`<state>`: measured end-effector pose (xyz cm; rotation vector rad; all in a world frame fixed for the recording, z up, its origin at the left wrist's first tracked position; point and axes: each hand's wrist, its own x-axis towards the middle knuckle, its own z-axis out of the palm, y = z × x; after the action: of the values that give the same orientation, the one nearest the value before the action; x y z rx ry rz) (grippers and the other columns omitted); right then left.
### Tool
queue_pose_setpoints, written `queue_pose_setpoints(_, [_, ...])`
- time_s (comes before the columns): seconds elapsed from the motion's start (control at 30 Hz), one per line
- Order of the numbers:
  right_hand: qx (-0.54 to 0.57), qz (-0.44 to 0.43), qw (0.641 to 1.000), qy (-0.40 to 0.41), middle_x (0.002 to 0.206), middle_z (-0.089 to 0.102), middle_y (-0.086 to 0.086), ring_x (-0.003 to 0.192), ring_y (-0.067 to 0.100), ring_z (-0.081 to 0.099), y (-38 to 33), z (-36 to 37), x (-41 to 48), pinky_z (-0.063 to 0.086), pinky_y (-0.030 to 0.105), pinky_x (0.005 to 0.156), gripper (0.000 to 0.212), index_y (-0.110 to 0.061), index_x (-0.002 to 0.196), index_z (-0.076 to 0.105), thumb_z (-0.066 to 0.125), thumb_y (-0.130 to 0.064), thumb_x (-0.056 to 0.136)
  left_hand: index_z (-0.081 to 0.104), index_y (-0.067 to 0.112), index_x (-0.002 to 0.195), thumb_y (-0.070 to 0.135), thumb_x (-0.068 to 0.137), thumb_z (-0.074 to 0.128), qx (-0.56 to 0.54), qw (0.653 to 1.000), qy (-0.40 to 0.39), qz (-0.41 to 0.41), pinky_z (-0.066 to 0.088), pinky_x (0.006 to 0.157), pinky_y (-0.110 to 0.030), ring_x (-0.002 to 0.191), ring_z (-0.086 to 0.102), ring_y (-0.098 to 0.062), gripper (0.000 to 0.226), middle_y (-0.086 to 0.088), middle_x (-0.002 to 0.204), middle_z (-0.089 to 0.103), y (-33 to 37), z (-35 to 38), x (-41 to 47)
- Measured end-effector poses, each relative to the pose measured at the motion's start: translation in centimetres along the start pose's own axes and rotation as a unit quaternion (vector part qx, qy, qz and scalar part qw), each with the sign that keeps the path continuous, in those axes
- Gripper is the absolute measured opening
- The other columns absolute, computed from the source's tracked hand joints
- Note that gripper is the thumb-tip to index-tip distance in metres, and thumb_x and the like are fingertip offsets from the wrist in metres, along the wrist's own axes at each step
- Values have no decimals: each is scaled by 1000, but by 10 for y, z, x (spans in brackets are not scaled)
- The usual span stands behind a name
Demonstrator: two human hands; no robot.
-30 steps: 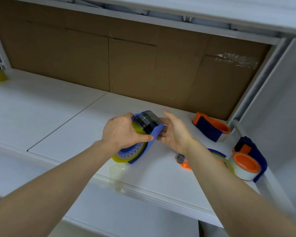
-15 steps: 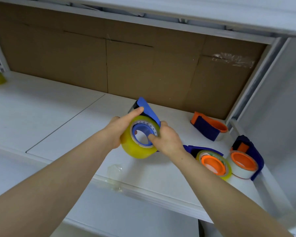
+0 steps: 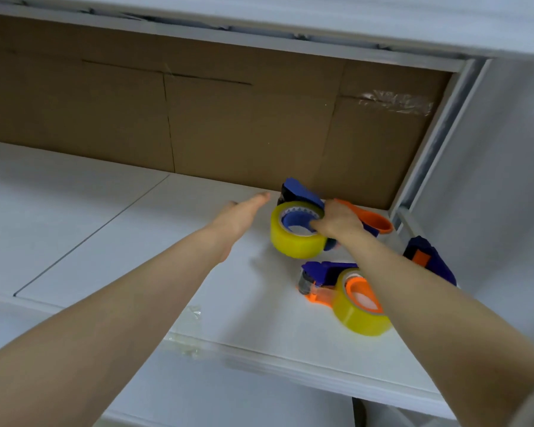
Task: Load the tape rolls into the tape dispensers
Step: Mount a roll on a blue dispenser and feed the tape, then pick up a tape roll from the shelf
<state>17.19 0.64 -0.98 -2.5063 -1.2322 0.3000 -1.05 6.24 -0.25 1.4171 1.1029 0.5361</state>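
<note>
The right hand [image 3: 339, 221] is right of the centre of the frame, and its grip is closed on a blue plastic tape dispenser [image 3: 299, 195] that carries a yellowish transparent tape roll [image 3: 295, 240]. The fingers go into the blue core of the roll and the thumb side lies over the blue body. The roll seems to touch the white desk [image 3: 198, 229] with its lower edge, but the frame is blurred there and one cannot tell for sure.

The left hand [image 3: 239, 217] is just left of this roll, apart from it. Its grip is wide, the fingers are stretched forward and flat, and it holds nothing.

In the lower right of the frame a second yellowish tape roll on an orange core [image 3: 359, 308] lies on the desk, loaded in a dispenser with a dark blue body and orange base [image 3: 319, 277]; the right forearm crosses above it. Behind the right hand, near the brown cardboard back wall [image 3: 228, 124], an orange and blue dispenser [image 3: 376, 221] is partly hidden. At the right edge of the desk another dark blue dispenser with an orange patch [image 3: 426, 260] is seen beside the forearm; whether it has a roll cannot be told.

A small piece of crumpled clear tape [image 3: 195, 311] lies on the desk at the lower centre of the frame.
</note>
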Motion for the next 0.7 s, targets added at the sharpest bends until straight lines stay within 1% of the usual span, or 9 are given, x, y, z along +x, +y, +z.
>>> queue_pose_setpoints(0.07, [-15, 15, 999, -24, 104, 63, 15, 93, 32, 63, 11, 3, 5, 57, 43, 78, 34, -7, 113, 55, 62, -25, 85, 40, 9, 138, 61, 83, 51, 10, 1000, -2, 6, 29, 90, -33, 129, 42, -27, 76, -9, 142, 44, 3, 9, 3])
queue_pose_setpoints(0.17, [-45, 25, 998, -49, 111, 60, 13, 99, 28, 59, 25, 10, 11, 50, 34, 76, 38, -7, 119, 51, 62, -23, 86, 42, 8, 137, 58, 84, 53, 21, 1000, -5, 8, 30, 88, -31, 127, 43, -27, 73, -10, 139, 46, 7, 23, 7])
queue_pose_setpoints(0.27, [-59, 19, 996, -61, 116, 58, 12, 104, 26, 57, 37, 19, 17, 48, 32, 79, 45, -8, 126, 46, 62, -23, 87, 43, 8, 136, 57, 85, 53, 33, 999, -2, 5, 30, 87, -31, 126, 44, -27, 71, -11, 139, 46, 10, 33, 13])
queue_pose_setpoints(0.33, [-76, 4, 994, -72, 113, 60, 10, 101, 25, 59, 42, 20, 23, 50, 33, 80, 47, -11, 124, 47, 62, -35, 86, 43, 8, 135, 56, 85, 53, 38, 999, 0, 5, 30, 87, -31, 126, 44, -27, 70, -11, 139, 46, 12, 39, 18])
queue_pose_setpoints(0.4, [-84, -6, 994, -65, 99, 63, 7, 92, 24, 61, 46, 14, 30, 53, 36, 77, 51, -15, 108, 56, 57, -58, 81, 43, 7, 135, 55, 86, 52, 44, 999, 3, 5, 30, 87, -30, 127, 44, -27, 69, -10, 139, 46, 14, 43, 21])
queue_pose_setpoints(0.43, [-73, -5, 997, -35, 94, 63, 7, 88, 25, 61, 49, 9, 35, 52, 36, 75, 51, -14, 100, 60, 51, -62, 83, 43, 7, 135, 55, 86, 52, 45, 999, 4, 3, 30, 87, -30, 127, 44, -27, 69, -10, 139, 46, 16, 45, 22])
queue_pose_setpoints(0.57, [-82, 29, 992, 94, 97, 66, 14, 90, 31, 61, 72, -19, 48, 50, 36, 78, 26, -7, 88, 61, 44, -24, 97, 42, 7, 136, 54, 88, 50, 38, 999, 11, -2, 32, 90, -32, 127, 44, -28, 68, -11, 140, 46, 21, 49, 29])
queue_pose_setpoints(0.63, [-128, 48, 989, 59, 88, 60, 7, 96, 31, 60, 82, -23, 50, 47, 38, 85, 25, -11, 75, 52, 52, -27, 94, 42, 7, 136, 53, 88, 51, 34, 999, 20, -3, 33, 91, -32, 127, 44, -28, 68, -11, 140, 46, 23, 49, 32])
queue_pose_setpoints(0.7, [-157, 58, 986, 9, 83, 54, 6, 101, 30, 59, 90, -18, 61, 44, 40, 91, 26, -12, 74, 49, 61, -30, 88, 43, 6, 137, 53, 88, 51, 31, 999, 28, -6, 34, 91, -32, 127, 45, -28, 68, -11, 139, 47, 22, 49, 35])
